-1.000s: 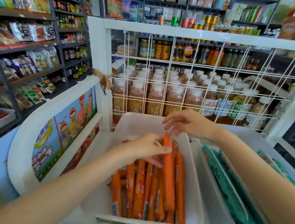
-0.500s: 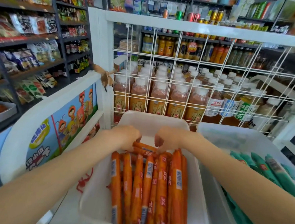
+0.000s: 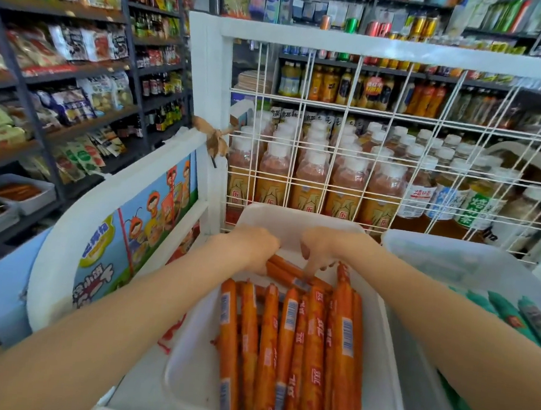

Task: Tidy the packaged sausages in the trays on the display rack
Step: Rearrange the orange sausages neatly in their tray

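A white plastic tray on the display rack holds several orange packaged sausages lying lengthwise side by side. At the tray's far end two or three orange sausages lie crosswise. My left hand curls over the left end of these crosswise sausages and grips them. My right hand reaches down onto their right part, fingers bent and pinching them. A second white tray at the right holds green packaged sausages.
A white wire grid closes the rack's back, with rows of drink bottles behind it. The rack's white left side panel carries a cartoon poster. Dark store shelves with snacks stand at the left.
One second ago my hands hovered apart over the tray; both have since dropped to its far end onto the crosswise sausages. The camera has come closer to the tray.
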`<move>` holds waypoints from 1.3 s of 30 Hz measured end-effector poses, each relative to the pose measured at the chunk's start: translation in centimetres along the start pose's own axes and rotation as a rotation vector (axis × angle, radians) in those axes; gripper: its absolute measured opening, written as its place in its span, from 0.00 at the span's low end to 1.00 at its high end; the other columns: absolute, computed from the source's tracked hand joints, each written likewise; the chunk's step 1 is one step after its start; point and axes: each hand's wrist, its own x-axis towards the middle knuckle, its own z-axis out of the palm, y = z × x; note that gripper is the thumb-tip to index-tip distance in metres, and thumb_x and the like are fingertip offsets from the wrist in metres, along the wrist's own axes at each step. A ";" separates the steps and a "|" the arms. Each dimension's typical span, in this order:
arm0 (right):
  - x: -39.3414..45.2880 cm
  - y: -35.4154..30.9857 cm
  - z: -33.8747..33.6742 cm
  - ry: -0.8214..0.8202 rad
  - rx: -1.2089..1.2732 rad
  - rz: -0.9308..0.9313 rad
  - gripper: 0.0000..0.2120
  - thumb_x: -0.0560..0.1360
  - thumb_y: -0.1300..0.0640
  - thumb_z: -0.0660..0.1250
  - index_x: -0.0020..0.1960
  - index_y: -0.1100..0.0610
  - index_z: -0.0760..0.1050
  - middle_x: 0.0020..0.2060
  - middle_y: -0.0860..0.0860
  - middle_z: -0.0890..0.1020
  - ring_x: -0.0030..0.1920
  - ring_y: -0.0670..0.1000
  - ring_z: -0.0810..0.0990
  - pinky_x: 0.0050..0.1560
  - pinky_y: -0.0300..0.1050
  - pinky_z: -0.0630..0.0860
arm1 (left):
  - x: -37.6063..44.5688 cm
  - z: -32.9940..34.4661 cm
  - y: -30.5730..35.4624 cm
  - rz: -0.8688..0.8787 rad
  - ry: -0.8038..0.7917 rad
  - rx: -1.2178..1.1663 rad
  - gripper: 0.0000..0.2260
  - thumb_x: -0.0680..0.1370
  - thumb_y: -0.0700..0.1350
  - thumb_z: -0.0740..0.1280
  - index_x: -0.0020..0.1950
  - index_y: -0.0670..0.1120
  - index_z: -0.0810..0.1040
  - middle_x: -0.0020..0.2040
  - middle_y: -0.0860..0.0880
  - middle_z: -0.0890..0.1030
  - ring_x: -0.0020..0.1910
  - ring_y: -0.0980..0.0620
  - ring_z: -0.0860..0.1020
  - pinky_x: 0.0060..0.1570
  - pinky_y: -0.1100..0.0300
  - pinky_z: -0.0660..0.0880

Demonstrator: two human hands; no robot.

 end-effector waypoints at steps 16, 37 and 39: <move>-2.6 1.9 -1.7 0.341 0.199 -0.083 0.19 0.67 0.53 0.75 0.54 0.56 0.73 0.44 0.51 0.78 0.38 0.49 0.80 0.34 0.37 0.75 | -0.5 0.4 1.0 0.075 0.310 -0.271 0.25 0.74 0.47 0.68 0.69 0.46 0.64 0.66 0.48 0.72 0.64 0.50 0.70 0.64 0.57 0.68; -10.3 1.7 -1.3 0.583 1.120 -0.412 0.11 0.72 0.65 0.69 0.54 0.67 0.77 0.41 0.54 0.82 0.37 0.45 0.82 0.41 0.35 0.79 | -2.5 -1.2 2.7 0.163 0.510 -0.624 0.21 0.74 0.48 0.67 0.65 0.46 0.70 0.58 0.50 0.76 0.58 0.53 0.74 0.49 0.64 0.74; -10.5 1.7 -1.7 0.580 1.159 -0.425 0.11 0.72 0.64 0.68 0.54 0.67 0.77 0.42 0.56 0.82 0.39 0.47 0.82 0.42 0.36 0.79 | -3.0 -1.5 2.8 0.178 0.499 -0.673 0.21 0.75 0.48 0.67 0.66 0.46 0.69 0.58 0.49 0.77 0.56 0.53 0.76 0.50 0.63 0.75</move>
